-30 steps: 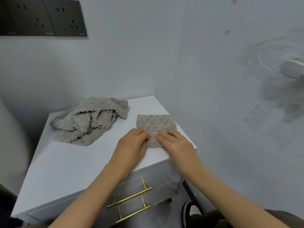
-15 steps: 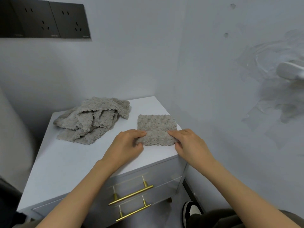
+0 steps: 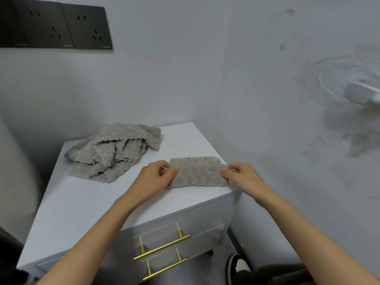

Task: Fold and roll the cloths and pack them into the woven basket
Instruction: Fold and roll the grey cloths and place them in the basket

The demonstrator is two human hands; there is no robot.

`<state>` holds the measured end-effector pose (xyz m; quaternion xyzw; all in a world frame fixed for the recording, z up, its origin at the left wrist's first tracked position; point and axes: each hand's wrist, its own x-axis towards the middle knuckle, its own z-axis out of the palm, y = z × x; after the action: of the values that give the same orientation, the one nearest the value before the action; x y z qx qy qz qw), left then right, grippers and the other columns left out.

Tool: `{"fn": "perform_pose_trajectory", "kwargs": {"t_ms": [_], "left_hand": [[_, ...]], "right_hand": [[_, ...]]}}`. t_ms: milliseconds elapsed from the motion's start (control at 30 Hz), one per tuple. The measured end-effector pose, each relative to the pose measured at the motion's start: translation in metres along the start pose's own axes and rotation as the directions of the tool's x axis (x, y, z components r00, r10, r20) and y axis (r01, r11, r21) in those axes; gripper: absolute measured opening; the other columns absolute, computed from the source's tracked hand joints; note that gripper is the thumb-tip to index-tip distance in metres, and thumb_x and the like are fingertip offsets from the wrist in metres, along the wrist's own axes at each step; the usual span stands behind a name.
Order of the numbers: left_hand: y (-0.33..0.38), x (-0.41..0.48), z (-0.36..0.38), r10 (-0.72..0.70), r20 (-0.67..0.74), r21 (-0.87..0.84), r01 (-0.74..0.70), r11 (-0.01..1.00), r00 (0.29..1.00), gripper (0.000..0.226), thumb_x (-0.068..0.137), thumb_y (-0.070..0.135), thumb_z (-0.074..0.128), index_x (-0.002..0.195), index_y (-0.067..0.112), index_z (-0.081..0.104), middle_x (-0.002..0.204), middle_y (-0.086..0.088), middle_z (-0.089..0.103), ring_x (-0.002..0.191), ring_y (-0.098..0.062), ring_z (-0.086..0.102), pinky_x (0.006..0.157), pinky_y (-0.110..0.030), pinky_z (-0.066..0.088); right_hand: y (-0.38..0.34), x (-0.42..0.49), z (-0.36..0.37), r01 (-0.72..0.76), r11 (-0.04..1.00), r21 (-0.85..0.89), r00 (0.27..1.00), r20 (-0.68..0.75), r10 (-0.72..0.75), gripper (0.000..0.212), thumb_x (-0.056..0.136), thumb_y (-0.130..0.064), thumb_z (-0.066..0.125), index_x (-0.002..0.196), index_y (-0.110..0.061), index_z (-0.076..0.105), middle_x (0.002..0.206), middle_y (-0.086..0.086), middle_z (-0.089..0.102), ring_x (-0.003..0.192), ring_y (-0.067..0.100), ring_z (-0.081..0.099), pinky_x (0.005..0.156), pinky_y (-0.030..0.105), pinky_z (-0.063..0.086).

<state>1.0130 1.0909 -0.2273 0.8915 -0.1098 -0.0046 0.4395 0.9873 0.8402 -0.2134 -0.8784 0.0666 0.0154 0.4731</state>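
A folded grey cloth with scalloped edges lies near the front right corner of the white cabinet top. My left hand pinches its left end and my right hand pinches its right end. The near half is folded up over the far half, making a narrow band. A loose heap of several more grey cloths lies at the back left of the cabinet top. No woven basket is in view.
The cabinet stands in a corner between two pale walls; its front has two drawers with gold bar handles. Black wall sockets are at the upper left. A shoe shows on the floor at the lower right.
My hands moved apart from the cloth's middle to its two ends and folded the near edge over, so the cloth is now a narrower band.
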Motion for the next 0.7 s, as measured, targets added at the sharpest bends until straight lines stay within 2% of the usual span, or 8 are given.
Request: {"fn": "perform_pose_trajectory", "kwargs": {"t_ms": [100, 233, 333, 400, 500, 567, 633, 700], "left_hand": [[0.000, 0.001, 0.002, -0.027, -0.009, 0.040, 0.028, 0.999, 1.000, 0.020, 0.091, 0.044, 0.055, 0.086, 0.025, 0.059, 0.058, 0.008, 0.066, 0.055, 0.004, 0.058, 0.058, -0.022, 0.040], [0.001, 0.002, 0.004, -0.003, -0.065, 0.157, 0.014, 0.987, 0.998, 0.013, 0.088, 0.041, 0.056, 0.086, 0.028, 0.055, 0.055, 0.005, 0.063, 0.050, 0.002, 0.053, 0.048, -0.014, 0.033], [0.004, 0.000, 0.005, 0.144, -0.111, 0.214, -0.118, 0.970, 0.983, 0.013, 0.087, 0.027, 0.059, 0.100, 0.027, 0.057, 0.078, 0.006, 0.061, 0.069, -0.002, 0.055, 0.062, -0.022, 0.043], [0.008, -0.003, 0.008, 0.320, -0.114, 0.258, -0.283, 0.924, 0.941, 0.025, 0.088, 0.014, 0.058, 0.111, 0.026, 0.060, 0.098, 0.004, 0.055, 0.088, -0.007, 0.052, 0.074, -0.024, 0.044], [0.014, -0.007, 0.015, 0.495, -0.051, 0.385, -0.440, 0.811, 0.867, 0.036, 0.086, -0.001, 0.057, 0.114, 0.021, 0.064, 0.106, 0.001, 0.059, 0.097, -0.018, 0.054, 0.078, -0.033, 0.047], [0.017, -0.010, 0.018, 0.506, -0.024, 0.427, -0.448, 0.785, 0.862, 0.041, 0.082, -0.002, 0.059, 0.115, 0.022, 0.065, 0.108, 0.002, 0.062, 0.098, -0.019, 0.056, 0.077, -0.033, 0.049], [0.017, -0.011, 0.019, 0.499, -0.039, 0.431, -0.436, 0.790, 0.866, 0.038, 0.082, 0.001, 0.061, 0.114, 0.019, 0.068, 0.108, 0.000, 0.065, 0.099, -0.020, 0.059, 0.077, -0.034, 0.050], [0.016, -0.012, 0.020, 0.473, -0.041, 0.436, -0.410, 0.801, 0.880, 0.032, 0.087, 0.007, 0.059, 0.116, 0.017, 0.068, 0.109, -0.001, 0.066, 0.101, -0.022, 0.060, 0.079, -0.037, 0.050]], "right_hand": [[0.000, 0.004, 0.003, -0.059, 0.998, -0.015, 0.996, -0.073, 0.057, 0.019, 0.086, -0.041, 0.063, 0.092, -0.023, 0.063, 0.089, -0.003, 0.068, 0.089, 0.013, 0.061, 0.068, 0.025, 0.041], [0.003, 0.007, 0.011, -0.065, 0.982, -0.177, 0.980, -0.198, 0.029, 0.024, 0.083, -0.049, 0.060, 0.091, -0.029, 0.051, 0.076, -0.002, 0.068, 0.076, 0.013, 0.061, 0.065, 0.030, 0.045], [0.004, 0.005, 0.018, 0.062, 0.917, -0.393, 0.926, -0.320, -0.200, 0.017, 0.084, -0.041, 0.059, 0.093, -0.031, 0.049, 0.073, -0.008, 0.060, 0.079, 0.015, 0.054, 0.058, 0.029, 0.041], [0.000, 0.002, 0.023, 0.237, 0.827, -0.509, 0.823, -0.347, -0.450, 0.016, 0.084, -0.023, 0.060, 0.098, -0.028, 0.054, 0.081, -0.010, 0.055, 0.085, 0.016, 0.048, 0.058, 0.029, 0.035], [-0.007, -0.004, 0.032, 0.461, 0.604, -0.650, 0.661, -0.202, -0.722, 0.032, 0.073, 0.006, 0.066, 0.096, -0.016, 0.067, 0.090, 0.001, 0.063, 0.084, 0.025, 0.055, 0.060, 0.032, 0.044], [-0.009, -0.008, 0.036, 0.517, 0.442, -0.733, 0.586, -0.073, -0.807, 0.035, 0.064, 0.008, 0.075, 0.092, -0.012, 0.071, 0.088, 0.004, 0.067, 0.078, 0.027, 0.062, 0.056, 0.033, 0.049], [-0.008, -0.011, 0.039, 0.528, 0.372, -0.763, 0.578, 0.002, -0.816, 0.036, 0.062, 0.003, 0.079, 0.093, -0.012, 0.072, 0.090, 0.002, 0.070, 0.080, 0.024, 0.065, 0.057, 0.031, 0.053], [-0.004, -0.013, 0.041, 0.548, 0.368, -0.751, 0.596, 0.042, -0.802, 0.039, 0.063, 0.003, 0.079, 0.099, -0.011, 0.073, 0.096, 0.001, 0.071, 0.086, 0.023, 0.067, 0.063, 0.031, 0.056]]}}
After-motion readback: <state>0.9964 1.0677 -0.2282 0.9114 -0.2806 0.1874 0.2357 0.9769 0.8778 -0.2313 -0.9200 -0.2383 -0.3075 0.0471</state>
